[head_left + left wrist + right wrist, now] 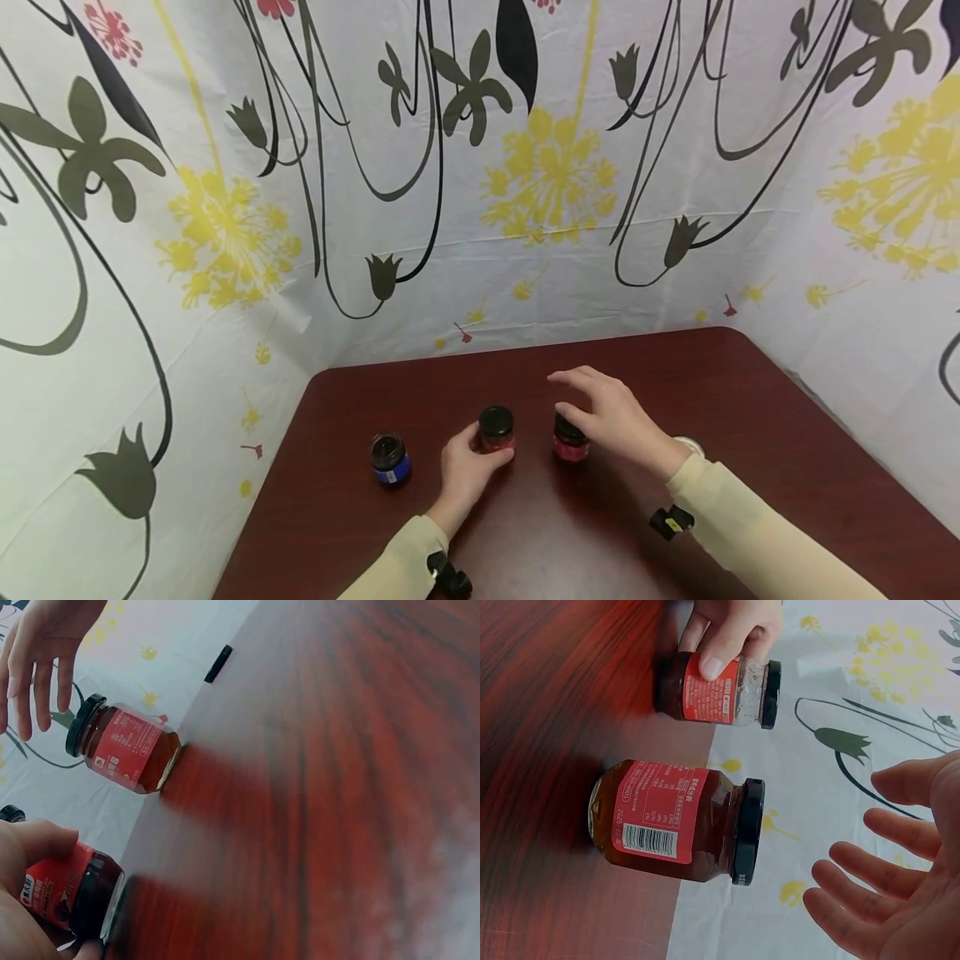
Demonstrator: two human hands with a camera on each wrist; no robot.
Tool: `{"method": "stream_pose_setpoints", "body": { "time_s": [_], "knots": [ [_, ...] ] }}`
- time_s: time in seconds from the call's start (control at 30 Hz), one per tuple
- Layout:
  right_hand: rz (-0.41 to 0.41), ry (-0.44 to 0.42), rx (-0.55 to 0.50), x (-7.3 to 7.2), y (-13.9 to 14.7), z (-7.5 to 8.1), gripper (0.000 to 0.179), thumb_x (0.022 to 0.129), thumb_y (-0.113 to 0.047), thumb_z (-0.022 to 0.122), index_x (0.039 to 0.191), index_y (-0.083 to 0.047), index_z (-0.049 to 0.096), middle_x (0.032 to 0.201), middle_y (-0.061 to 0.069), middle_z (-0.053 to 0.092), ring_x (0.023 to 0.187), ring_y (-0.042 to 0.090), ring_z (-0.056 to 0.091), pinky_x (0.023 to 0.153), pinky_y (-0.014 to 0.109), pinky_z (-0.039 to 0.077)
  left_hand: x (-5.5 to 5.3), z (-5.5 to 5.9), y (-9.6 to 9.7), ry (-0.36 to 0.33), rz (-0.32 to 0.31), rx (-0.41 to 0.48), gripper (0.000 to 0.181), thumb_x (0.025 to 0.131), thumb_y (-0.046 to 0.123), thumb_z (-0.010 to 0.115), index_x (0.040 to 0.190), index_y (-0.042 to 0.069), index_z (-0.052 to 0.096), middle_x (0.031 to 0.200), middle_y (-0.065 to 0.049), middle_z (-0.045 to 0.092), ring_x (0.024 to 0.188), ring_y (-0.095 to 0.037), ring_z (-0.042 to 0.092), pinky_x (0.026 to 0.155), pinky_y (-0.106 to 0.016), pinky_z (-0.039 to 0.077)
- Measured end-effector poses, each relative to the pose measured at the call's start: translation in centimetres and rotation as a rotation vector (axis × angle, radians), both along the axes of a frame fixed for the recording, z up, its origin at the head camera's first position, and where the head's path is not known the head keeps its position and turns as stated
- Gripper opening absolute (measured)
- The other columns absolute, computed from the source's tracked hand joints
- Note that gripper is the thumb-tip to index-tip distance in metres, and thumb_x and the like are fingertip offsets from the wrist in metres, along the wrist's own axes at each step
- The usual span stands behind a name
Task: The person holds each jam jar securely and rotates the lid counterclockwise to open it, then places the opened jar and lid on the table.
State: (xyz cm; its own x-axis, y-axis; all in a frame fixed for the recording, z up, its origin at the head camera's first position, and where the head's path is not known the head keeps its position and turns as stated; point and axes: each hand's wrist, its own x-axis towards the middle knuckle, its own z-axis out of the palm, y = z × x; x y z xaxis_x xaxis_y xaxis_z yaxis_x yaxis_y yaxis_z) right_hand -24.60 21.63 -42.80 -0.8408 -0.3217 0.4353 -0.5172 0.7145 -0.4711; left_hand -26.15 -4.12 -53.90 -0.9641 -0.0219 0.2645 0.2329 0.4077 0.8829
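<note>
My left hand (463, 477) holds a glass jar (497, 423) with a red label and black lid, its thumb and fingers around the jar's sides. In the right wrist view, this jar (709, 709) shows dark contents below a clear upper part. My right hand (617, 417) has its fingers spread just above a second red-labelled jar (570, 450). The right wrist view shows a gap between those fingers and the second jar's black lid (748, 832). Amber-brown contents fill this jar (133, 748), which stands upright on the table.
To the left of my left hand stands a dark jar (390, 460) with a blue label. A round, pale-faced disc (690, 446) lies partly hidden behind my right wrist. Patterned cloth (465, 217) hangs along the far edge of the reddish-brown table (420, 383).
</note>
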Motion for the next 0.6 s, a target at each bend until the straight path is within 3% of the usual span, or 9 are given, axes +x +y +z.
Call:
{"method": "stream_pose_setpoints", "body": {
  "time_s": [0.2, 0.33, 0.47, 0.6],
  "knots": [
    [-0.002, -0.005, -0.006, 0.0, 0.0, 0.2, 0.04, 0.096, -0.031, 0.07, 0.135, -0.033, 0.06, 0.128, -0.011, 0.06, 0.105, 0.007, 0.061, 0.081, 0.039, 0.052, 0.2, 0.2, -0.4, 0.019, 0.032, -0.002, 0.05, 0.068, 0.033, 0.094, 0.114, 0.025, 0.074, 0.091, 0.011, 0.072, 0.082, -0.008, 0.065, 0.077, -0.036, 0.052],
    [0.004, -0.002, -0.008, 0.0, -0.1, 0.3, 0.041, 0.096, -0.031, 0.07, 0.135, -0.032, 0.06, 0.129, -0.007, 0.061, 0.108, 0.008, 0.06, 0.083, 0.041, 0.052, 0.4, 0.3, -0.6, 0.028, 0.047, -0.025, 0.056, 0.068, 0.033, 0.094, 0.119, 0.023, 0.074, 0.098, 0.009, 0.073, 0.088, -0.011, 0.066, 0.081, -0.038, 0.053],
    [0.007, 0.003, -0.01, 0.0, -0.3, 0.4, 0.04, 0.096, -0.031, 0.07, 0.135, -0.033, 0.06, 0.128, -0.012, 0.06, 0.111, 0.009, 0.06, 0.086, 0.042, 0.052, 0.6, 0.5, -0.9, 0.034, 0.056, -0.051, 0.059, 0.068, 0.033, 0.094, 0.122, 0.021, 0.073, 0.107, 0.007, 0.072, 0.097, -0.015, 0.065, 0.086, -0.042, 0.052],
    [0.013, 0.009, -0.009, 0.0, -0.5, 0.4, 0.04, 0.095, -0.031, 0.07, 0.134, -0.033, 0.06, 0.128, -0.014, 0.059, 0.113, 0.01, 0.06, 0.087, 0.043, 0.052, 0.8, 0.8, -1.2, 0.036, 0.056, -0.06, 0.057, 0.068, 0.032, 0.093, 0.121, 0.021, 0.073, 0.106, 0.008, 0.071, 0.1, -0.017, 0.065, 0.088, -0.044, 0.051]
  ]
}}
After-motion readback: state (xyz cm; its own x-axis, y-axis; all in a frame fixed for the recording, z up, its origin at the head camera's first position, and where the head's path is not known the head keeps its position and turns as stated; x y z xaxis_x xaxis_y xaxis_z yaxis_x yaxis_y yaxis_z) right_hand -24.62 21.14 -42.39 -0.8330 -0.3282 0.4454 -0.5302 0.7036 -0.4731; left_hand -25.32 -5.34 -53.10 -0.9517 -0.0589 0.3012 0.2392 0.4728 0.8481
